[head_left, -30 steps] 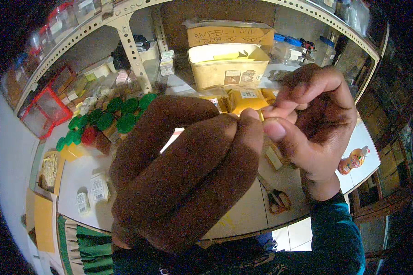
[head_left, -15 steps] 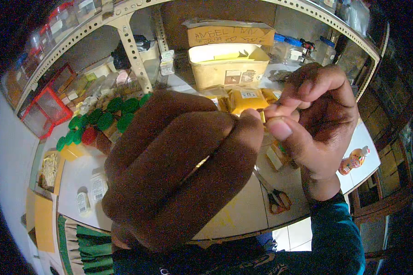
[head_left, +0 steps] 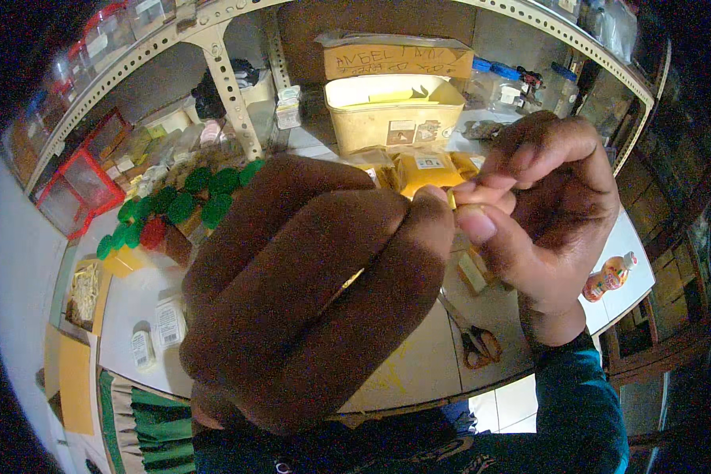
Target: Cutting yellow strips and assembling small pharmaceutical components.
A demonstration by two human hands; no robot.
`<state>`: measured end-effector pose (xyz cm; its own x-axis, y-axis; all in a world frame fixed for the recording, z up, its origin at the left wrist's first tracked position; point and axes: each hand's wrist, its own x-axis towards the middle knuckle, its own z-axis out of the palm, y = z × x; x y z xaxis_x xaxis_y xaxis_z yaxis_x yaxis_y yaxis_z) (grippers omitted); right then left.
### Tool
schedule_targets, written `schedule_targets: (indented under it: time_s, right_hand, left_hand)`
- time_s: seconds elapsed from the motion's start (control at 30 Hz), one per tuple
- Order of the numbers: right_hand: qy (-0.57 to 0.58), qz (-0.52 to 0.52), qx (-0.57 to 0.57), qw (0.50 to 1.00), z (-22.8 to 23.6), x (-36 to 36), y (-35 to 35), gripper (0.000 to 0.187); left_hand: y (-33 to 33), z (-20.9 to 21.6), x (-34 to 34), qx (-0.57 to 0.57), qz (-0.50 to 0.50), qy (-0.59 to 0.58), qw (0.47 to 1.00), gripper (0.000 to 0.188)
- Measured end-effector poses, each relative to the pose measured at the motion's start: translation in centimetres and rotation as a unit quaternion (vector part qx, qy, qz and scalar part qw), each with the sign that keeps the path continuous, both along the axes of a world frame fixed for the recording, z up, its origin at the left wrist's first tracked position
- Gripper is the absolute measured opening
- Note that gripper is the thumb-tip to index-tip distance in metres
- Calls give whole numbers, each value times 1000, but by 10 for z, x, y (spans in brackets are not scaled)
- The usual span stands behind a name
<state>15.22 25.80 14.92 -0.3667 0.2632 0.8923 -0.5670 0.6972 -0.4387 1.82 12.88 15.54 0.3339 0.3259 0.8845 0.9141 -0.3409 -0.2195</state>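
Now that a yellow sliver (head_left: 452,200) shows more, your right hand (head_left: 547,213) seemingly pinches it steady beside your curled left hand (head_left: 308,268), hold unclear.

Scissors (head_left: 479,347) lie near the front edge of a white-tiled table (head_left: 430,359), with an orange bottle (head_left: 607,279) at right, two small labelled packs (head_left: 168,322) and green-lidded containers (head_left: 182,208) at left, yellow packets (head_left: 428,174) before a cream bin (head_left: 395,126).

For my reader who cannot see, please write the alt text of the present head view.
A person's left hand and right hand meet above a white tiled table, the right seemingly pinching a small yellow piece. Beyond are yellow packets and a cream bin; scissors lie nearer, green lids at left.
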Motion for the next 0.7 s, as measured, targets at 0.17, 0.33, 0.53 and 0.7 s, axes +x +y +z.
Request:
schedule_targets:
  time_s: [0.17,0.33,0.53,0.7]
  right_hand:
    - [-11,19,14,1000,1,1,1,38]
    - [-20,29,15,999,2,2,1,37]
    - [13,24,-22,999,0,-1,-3,33]
    - [25,40,-3,999,-1,-3,0,32]
  left_hand:
    - [-2,1,0,-2,-4,-3,1000,30]
    - [-1,2,-1,-2,-25,-32,999,27]
    - [3,6,-5,21,-92,-119,988,24]
    - [3,10,-6,-2,-69,-149,986,16]
